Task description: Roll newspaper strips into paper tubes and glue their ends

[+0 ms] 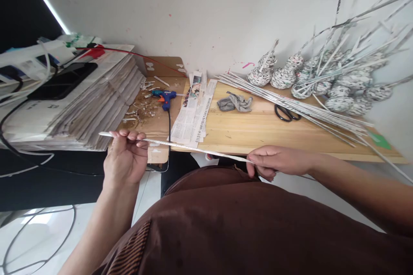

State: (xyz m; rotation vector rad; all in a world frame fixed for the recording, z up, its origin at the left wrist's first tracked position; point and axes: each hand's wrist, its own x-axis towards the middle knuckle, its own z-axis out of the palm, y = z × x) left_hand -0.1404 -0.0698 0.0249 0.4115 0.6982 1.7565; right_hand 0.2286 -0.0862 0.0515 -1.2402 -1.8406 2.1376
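Observation:
A long, thin white paper tube (193, 149) stretches between my two hands, in front of the table edge. My left hand (126, 154) grips it near its thicker left end, palm turned up and fingers curled over it. At the other end, my right hand (266, 161) pinches the tube between thumb and fingers. Beyond the tube, printed newspaper strips (193, 116) lie on the wooden table (232, 133). A blue glue gun (166, 98) rests left of the strips, among paper scraps.
Stacked newspapers (97, 107) with a black phone (64, 80) on top stand at the left. Grey cloth (235, 102), black scissors (287, 113), a bundle of paper tubes (290, 105) and several woven paper gourds (284, 78) lie toward the right. Cables hang at the left.

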